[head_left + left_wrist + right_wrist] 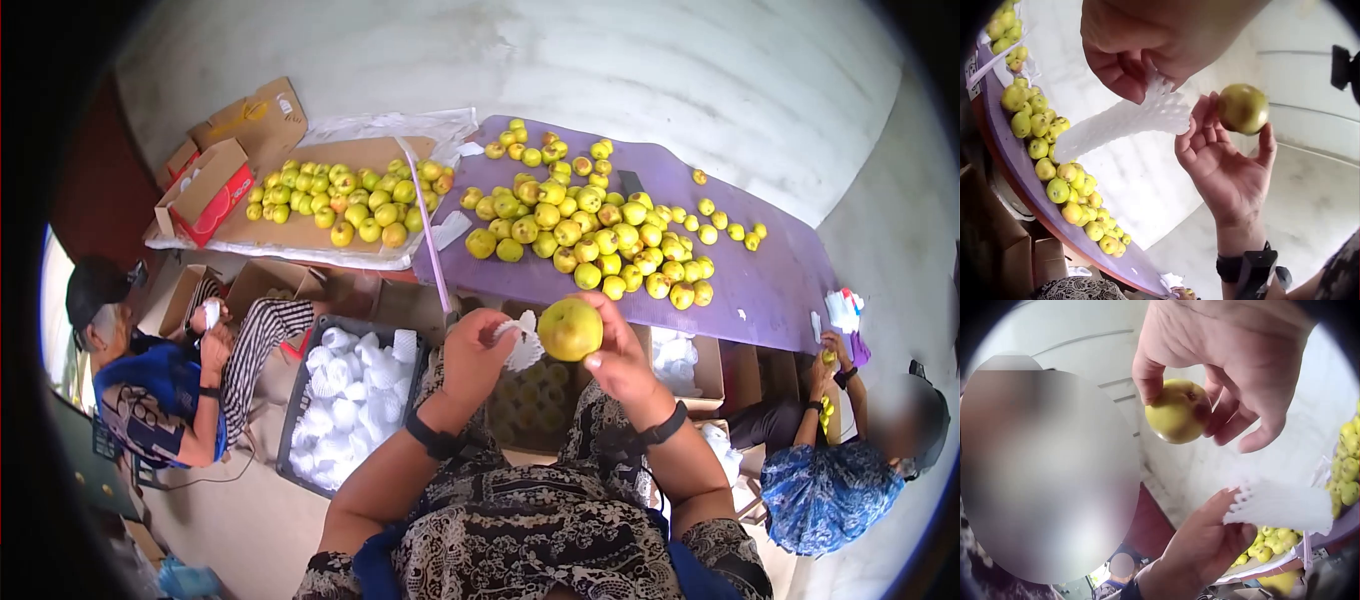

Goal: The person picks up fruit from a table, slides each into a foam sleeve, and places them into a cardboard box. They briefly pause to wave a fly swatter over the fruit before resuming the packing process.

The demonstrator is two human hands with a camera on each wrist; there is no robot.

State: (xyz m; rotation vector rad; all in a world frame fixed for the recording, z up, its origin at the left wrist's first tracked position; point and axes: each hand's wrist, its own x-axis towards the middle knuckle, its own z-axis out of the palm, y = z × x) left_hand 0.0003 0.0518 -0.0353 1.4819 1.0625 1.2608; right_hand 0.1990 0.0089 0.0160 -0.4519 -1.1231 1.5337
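A yellow-green apple (570, 329) with a brownish patch is held between the thumb and fingers of my right hand (622, 362). The left hand (474, 357) pinches a white foam net sleeve (520, 341) by one end. In the left wrist view the foam net sleeve (1125, 128) hangs as a long mesh tube, apart from the apple (1243, 109). Seen from the right wrist, the apple (1179, 411) sits at the fingertips, above the left hand (1200, 544) and the sleeve (1285, 506).
Many apples (570, 225) cover the purple table (780, 270) ahead, with more on the cardboard (290, 235) at left. A black crate (290, 440) of foam sleeves stands left of my lap; a cardboard box (708, 375) is at right. One person (160, 400) sits each side.
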